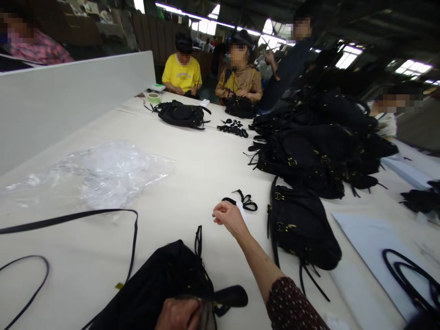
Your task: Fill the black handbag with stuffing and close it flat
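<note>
My right hand (228, 218) reaches out over the white table (192, 174), fingers curled, on a small white piece beside a looped black strap (244, 202); what it grips is hard to make out. My left hand (180, 314) at the bottom edge is closed on the black bag (165, 279) lying in front of me. Another black bag (302, 224) lies just right of my right forearm.
A clear plastic bag (103, 176) lies at left, long black straps (85, 215) in front of it. A heap of black bags (319, 146) fills the right. Several people sit at the far end with more bags. A white partition (68, 96) borders the left.
</note>
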### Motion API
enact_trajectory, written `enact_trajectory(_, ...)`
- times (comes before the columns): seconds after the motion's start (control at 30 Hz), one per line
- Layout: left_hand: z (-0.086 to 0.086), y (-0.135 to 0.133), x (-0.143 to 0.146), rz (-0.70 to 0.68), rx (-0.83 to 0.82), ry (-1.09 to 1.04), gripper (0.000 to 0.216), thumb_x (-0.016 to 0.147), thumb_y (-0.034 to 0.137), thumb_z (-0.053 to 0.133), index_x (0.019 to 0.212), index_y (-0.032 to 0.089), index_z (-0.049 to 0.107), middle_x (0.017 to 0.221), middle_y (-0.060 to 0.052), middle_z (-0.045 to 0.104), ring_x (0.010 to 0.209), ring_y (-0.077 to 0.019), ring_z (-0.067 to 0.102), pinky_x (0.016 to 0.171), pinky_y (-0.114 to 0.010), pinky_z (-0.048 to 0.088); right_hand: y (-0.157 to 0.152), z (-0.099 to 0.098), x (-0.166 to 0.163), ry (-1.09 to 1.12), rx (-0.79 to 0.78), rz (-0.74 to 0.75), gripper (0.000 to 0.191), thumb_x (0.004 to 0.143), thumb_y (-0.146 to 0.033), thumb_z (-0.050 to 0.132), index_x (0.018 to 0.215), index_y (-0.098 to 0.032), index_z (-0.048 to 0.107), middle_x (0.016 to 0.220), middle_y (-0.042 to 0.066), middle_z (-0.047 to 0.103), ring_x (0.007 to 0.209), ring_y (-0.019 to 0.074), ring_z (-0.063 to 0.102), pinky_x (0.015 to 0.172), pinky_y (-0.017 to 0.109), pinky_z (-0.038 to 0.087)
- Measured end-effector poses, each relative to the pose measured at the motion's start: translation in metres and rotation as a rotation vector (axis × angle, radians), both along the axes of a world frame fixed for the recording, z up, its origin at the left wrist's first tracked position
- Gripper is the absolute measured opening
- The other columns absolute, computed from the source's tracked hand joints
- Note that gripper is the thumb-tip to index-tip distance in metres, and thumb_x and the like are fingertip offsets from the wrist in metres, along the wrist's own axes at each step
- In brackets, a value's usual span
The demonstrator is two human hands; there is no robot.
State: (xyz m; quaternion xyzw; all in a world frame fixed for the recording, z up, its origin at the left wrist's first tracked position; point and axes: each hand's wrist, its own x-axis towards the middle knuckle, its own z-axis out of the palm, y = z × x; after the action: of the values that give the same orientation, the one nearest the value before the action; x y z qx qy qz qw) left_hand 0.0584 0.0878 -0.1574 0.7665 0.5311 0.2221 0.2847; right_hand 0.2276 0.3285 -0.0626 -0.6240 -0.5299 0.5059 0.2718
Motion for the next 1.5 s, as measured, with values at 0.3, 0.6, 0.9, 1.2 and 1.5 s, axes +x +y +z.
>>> enact_trajectory(0.3,0.007,-0.005,-0.012,-0.036,-0.082,0.000,0.022,0.095,0.032,0.042,0.103,0.026,0.061,0.100,-0.003,0.077,0.087,-0.0169,0.072,0.075,-0.027,0.051,-0.204,0.030,0.078,0.047,-0.028,-0.375,0.023,0.069,-0.031,0.063,0.087,-0.018,0.064,0.072,0.000,0.068,0.058,0.0130,0.062,0.056,0.025,0.047)
enact_trajectory(0.6,0.048,-0.002,-0.006,-0.118,-0.223,0.284,0.019,0.093,0.029,0.038,0.097,0.024,0.056,0.092,-0.002,0.074,0.084,-0.0170,0.070,0.072,-0.026,0.046,-0.425,-0.031,0.091,-0.198,-0.212,-0.397,0.018,0.075,-0.030,0.052,0.084,-0.021,0.065,0.074,0.001,0.068,0.070,0.0181,0.064,0.063,0.029,0.049)
enact_trajectory(0.9,0.074,-0.005,-0.008,-0.233,-0.138,0.565,0.030,0.095,0.034,0.030,0.096,0.023,0.058,0.100,-0.010,0.074,0.085,-0.0306,0.072,0.067,-0.037,0.049,-0.456,-0.033,0.088,-0.614,-0.178,-0.116,0.016,0.082,-0.022,0.048,0.081,-0.021,0.063,0.079,0.001,0.071,0.075,0.0159,0.064,0.068,0.026,0.040)
enact_trajectory(1.2,0.084,-0.002,-0.008,-0.362,-0.078,0.622,0.034,0.094,0.022,0.028,0.092,0.019,0.062,0.095,-0.011,0.070,0.079,-0.0287,0.071,0.062,-0.036,0.050,-0.406,-0.024,0.070,-0.716,0.045,0.055,0.021,0.091,-0.024,0.046,0.099,-0.026,0.065,0.098,0.002,0.070,0.090,0.0144,0.064,0.078,0.024,0.045)
enact_trajectory(1.5,0.087,0.016,-0.013,-0.276,-0.261,0.472,0.034,0.091,0.041,0.055,0.114,0.017,0.059,0.111,-0.007,0.065,0.094,-0.0198,0.064,0.082,-0.041,0.055,-0.344,-0.028,0.002,-0.640,-0.042,0.304,0.035,0.091,-0.042,0.056,0.116,-0.017,0.059,0.117,0.008,0.063,0.102,0.0205,0.061,0.088,0.042,0.054)
